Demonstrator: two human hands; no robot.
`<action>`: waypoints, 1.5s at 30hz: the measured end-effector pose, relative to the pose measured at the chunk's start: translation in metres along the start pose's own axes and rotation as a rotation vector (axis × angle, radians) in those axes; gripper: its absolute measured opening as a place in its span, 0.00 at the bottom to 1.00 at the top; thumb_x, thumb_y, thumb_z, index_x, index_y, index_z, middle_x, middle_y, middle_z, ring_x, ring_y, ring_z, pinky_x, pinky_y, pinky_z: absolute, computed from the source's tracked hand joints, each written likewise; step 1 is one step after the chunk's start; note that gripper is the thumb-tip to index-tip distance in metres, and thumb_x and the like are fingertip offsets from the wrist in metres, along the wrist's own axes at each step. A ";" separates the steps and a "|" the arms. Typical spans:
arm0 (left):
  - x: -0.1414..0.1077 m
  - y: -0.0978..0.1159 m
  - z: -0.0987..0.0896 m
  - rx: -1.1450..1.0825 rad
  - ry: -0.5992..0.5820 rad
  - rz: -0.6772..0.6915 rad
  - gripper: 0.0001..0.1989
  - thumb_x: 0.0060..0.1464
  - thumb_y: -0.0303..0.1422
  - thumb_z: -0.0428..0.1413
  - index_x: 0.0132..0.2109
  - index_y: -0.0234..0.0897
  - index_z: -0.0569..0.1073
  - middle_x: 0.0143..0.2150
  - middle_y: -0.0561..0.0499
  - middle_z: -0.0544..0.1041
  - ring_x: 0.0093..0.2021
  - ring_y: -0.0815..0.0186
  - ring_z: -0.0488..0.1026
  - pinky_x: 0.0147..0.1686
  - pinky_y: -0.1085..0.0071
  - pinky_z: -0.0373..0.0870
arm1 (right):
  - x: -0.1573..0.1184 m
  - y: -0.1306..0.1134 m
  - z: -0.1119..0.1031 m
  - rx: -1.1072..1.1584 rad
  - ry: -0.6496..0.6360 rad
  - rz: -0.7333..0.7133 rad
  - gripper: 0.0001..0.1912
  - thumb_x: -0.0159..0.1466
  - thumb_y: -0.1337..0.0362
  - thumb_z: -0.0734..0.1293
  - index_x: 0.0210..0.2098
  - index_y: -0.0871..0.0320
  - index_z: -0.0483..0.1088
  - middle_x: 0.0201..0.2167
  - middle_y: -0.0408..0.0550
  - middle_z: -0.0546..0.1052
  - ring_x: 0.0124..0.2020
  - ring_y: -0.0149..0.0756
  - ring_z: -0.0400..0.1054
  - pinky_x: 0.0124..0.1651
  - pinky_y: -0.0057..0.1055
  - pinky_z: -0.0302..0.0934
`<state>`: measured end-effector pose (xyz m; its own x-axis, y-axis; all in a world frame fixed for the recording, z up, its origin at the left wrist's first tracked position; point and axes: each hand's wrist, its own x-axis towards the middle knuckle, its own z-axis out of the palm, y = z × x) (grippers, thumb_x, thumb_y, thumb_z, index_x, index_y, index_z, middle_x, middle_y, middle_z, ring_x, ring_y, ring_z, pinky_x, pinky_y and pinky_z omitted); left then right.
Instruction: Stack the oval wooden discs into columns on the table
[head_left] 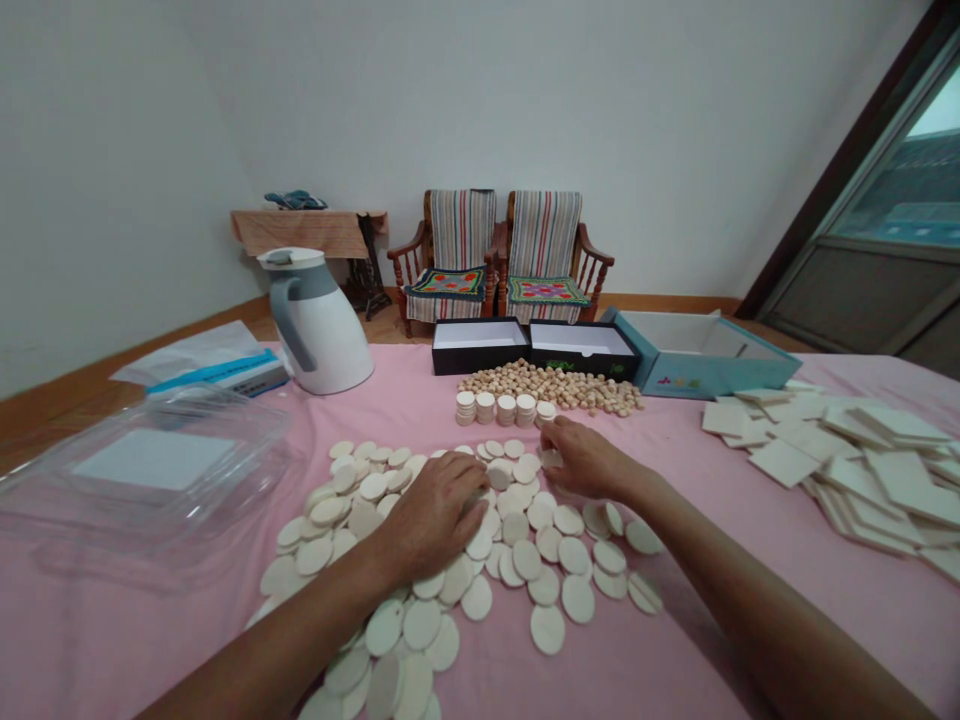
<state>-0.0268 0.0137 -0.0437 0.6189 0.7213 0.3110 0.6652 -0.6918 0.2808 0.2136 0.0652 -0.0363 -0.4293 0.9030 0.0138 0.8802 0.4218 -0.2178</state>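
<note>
Pale round wooden discs (526,560) lie spread in a loose heap over the pink cloth (645,660). My left hand (442,505) rests on the heap, its fingers bent around a disc (499,474) near the fingertips. Just right of the heap's far edge is my right hand (581,458), fingers curled, with a pale disc (551,458) under them. Its fingertips are close to the rightmost of several short disc stacks (506,410), which stand in a row. Behind this row lies a pile of small wooden beads (547,385).
Two black boxes (480,358) and a light blue box (690,372) stand at the far edge. Square wooden tiles (862,460) lie at the right. At the left are a white jug (330,335), a clear plastic container (157,470) and a blue packet (225,375).
</note>
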 end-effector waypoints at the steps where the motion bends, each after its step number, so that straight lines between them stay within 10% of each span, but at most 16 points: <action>1: 0.000 0.000 0.000 0.001 0.004 0.001 0.10 0.56 0.28 0.51 0.45 0.38 0.69 0.47 0.46 0.73 0.50 0.58 0.66 0.52 0.57 0.63 | 0.001 0.000 0.000 0.012 0.006 -0.004 0.11 0.50 0.71 0.64 0.35 0.60 0.67 0.36 0.53 0.71 0.35 0.36 0.65 0.35 0.29 0.55; 11: -0.001 -0.001 0.000 -0.003 0.008 -0.002 0.09 0.56 0.28 0.51 0.45 0.37 0.69 0.47 0.45 0.72 0.50 0.57 0.66 0.50 0.57 0.64 | 0.034 0.033 -0.010 0.169 0.421 0.006 0.13 0.51 0.71 0.64 0.38 0.60 0.69 0.35 0.50 0.72 0.36 0.37 0.64 0.39 0.31 0.57; 45: 0.000 0.001 -0.001 -0.012 0.005 0.001 0.09 0.56 0.27 0.51 0.44 0.37 0.70 0.46 0.46 0.73 0.50 0.58 0.67 0.51 0.58 0.64 | 0.044 0.040 0.011 0.213 0.319 0.121 0.25 0.52 0.68 0.67 0.50 0.60 0.63 0.40 0.52 0.76 0.37 0.38 0.69 0.39 0.30 0.58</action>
<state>-0.0269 0.0129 -0.0428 0.6170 0.7207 0.3161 0.6596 -0.6927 0.2917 0.2281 0.1211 -0.0548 -0.2111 0.9393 0.2704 0.8444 0.3146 -0.4335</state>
